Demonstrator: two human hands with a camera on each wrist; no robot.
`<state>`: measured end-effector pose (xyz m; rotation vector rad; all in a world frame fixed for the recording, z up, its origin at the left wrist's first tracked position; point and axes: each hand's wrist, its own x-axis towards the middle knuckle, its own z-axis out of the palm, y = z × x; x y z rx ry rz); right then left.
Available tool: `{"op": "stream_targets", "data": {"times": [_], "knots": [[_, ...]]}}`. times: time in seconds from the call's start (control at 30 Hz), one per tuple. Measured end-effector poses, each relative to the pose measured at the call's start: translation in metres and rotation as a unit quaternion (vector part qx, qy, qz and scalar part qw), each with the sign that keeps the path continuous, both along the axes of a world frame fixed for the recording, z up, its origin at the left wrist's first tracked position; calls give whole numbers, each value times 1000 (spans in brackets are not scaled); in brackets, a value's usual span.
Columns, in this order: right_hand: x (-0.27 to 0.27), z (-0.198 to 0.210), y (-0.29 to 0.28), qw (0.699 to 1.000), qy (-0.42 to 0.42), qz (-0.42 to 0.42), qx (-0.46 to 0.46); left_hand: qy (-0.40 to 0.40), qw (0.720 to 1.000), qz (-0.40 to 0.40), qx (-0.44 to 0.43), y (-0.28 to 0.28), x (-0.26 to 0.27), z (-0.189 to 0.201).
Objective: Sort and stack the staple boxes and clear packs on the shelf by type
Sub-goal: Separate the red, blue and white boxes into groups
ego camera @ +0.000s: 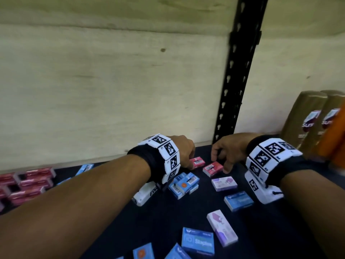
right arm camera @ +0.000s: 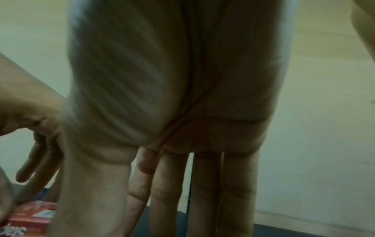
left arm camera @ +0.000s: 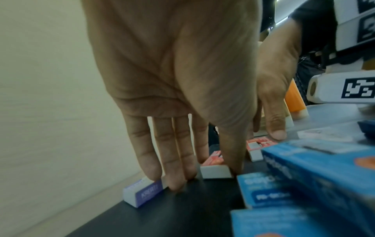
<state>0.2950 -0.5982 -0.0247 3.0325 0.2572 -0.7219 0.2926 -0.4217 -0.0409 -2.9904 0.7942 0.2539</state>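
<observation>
Here, both hands palm-down, fingers straight and relaxed: left hand [ego camera: 183, 151] over one pink box [ego camera: 197, 161], right hand [ego camera: 228, 151] over another [ego camera: 212, 168].

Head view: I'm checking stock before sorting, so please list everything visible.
Red staple boxes: two, by the fingertips at the back of the shelf.
Red packs: stacked, far left; count unclear.
Blue staple boxes: several, scattered mid-shelf and front.
Lilac boxes: two, centre right.
Gold bottles: two, far right.
Black upright: one, behind.
Hands: left hand and right hand, each reaching a red box.
</observation>
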Motion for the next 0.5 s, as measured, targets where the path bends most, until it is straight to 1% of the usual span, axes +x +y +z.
{"op": "stream_targets", "data": {"times": [0.23,0.37,0.43,0.5], "knots": [[7,-5,-2,1000,-16,18,-5,29,999,-20,-24,-1,9,-3],[9,-3,-9,999,8,21,27,62,997,-43,10,10,11,3],[9,-1,-12,999,23,24,41,77,996,-39,25,15,12,6],[10,1,-14,999,15,31,37,76,996,-30,22,17,13,7]]}}
